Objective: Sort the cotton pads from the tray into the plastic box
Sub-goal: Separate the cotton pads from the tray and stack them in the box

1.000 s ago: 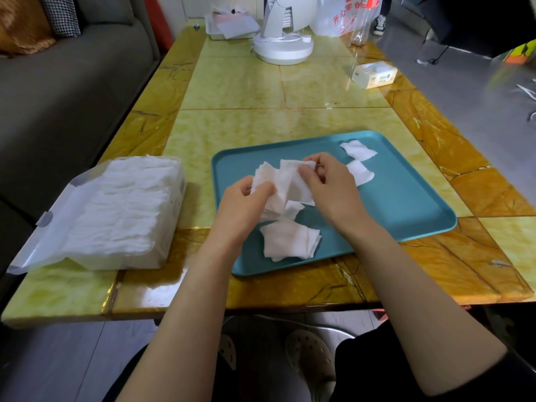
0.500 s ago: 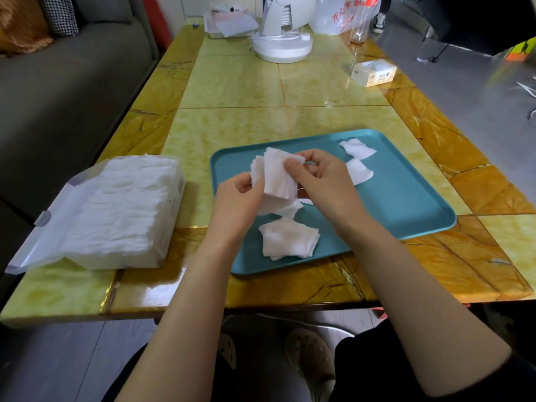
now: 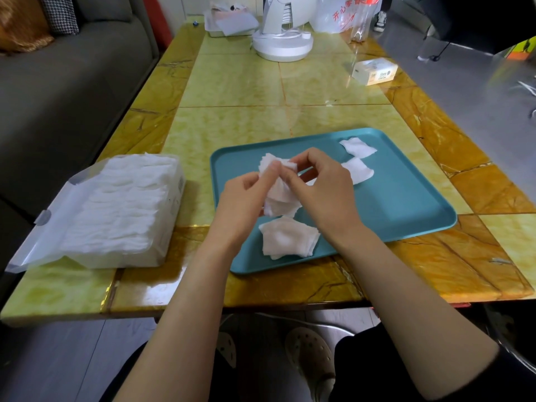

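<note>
A small stack of cotton pads [image 3: 287,237] lies at the near edge of the tray [image 3: 406,204]. Just above it the left hand [image 3: 246,198] and right hand [image 3: 324,192] pinch a bunch of pads [image 3: 278,195] between them, each grip closed on it. Two loose pads [image 3: 358,147] lie farther back. The plastic box [image 3: 121,210], packed with pads, sits to the left on the counter [image 3: 232,82].

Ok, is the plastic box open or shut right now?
Open: the plastic box has its clear lid folded back to the left, and the rows of cotton pads inside lie uncovered.
</note>
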Action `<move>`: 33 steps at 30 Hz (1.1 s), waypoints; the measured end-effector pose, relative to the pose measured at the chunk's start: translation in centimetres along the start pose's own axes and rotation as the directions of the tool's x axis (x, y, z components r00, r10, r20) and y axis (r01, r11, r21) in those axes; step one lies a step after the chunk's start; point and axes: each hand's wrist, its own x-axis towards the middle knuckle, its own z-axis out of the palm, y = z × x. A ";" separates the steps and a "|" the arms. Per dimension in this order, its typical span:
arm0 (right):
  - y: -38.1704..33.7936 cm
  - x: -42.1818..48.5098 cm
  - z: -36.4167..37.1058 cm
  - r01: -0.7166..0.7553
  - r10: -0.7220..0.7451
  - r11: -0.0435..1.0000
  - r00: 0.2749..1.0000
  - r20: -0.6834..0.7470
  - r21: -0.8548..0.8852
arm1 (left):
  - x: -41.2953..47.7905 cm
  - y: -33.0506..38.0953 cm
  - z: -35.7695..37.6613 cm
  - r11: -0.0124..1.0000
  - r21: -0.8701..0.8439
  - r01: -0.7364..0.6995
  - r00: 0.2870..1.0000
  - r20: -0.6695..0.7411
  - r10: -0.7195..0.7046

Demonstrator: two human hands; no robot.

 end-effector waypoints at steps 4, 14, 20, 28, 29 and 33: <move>-0.1 0.6 -0.2 -0.088 0.079 0.957 0.996 0.043 0.275 | 0.2 -0.4 -0.4 0.998 -0.007 -0.067 0.987 -0.146 0.065; 0.0 0.4 -0.1 -0.376 0.175 0.879 0.826 0.535 0.293 | 0.4 -0.1 -0.9 0.986 -0.168 -0.021 0.987 -0.160 -0.006; 1.6 0.6 0.3 -0.165 0.195 0.978 0.941 0.276 -0.128 | 0.4 -0.2 -1.1 0.996 -0.083 -0.023 0.976 -0.216 0.005; 3.1 0.1 0.6 -0.095 0.285 0.898 0.870 0.403 -0.429 | 0.3 -0.1 -1.0 1.000 -0.026 -0.003 0.966 -0.260 -0.004; 2.9 0.1 0.6 -0.116 0.305 0.896 0.863 0.404 -0.428 | 0.3 -0.1 -1.0 1.000 -0.024 0.004 0.964 -0.265 -0.010; 2.5 0.2 0.5 -0.094 0.297 0.886 0.866 0.401 -0.454 | 0.3 -0.3 -1.0 1.000 0.006 0.019 0.963 -0.268 -0.017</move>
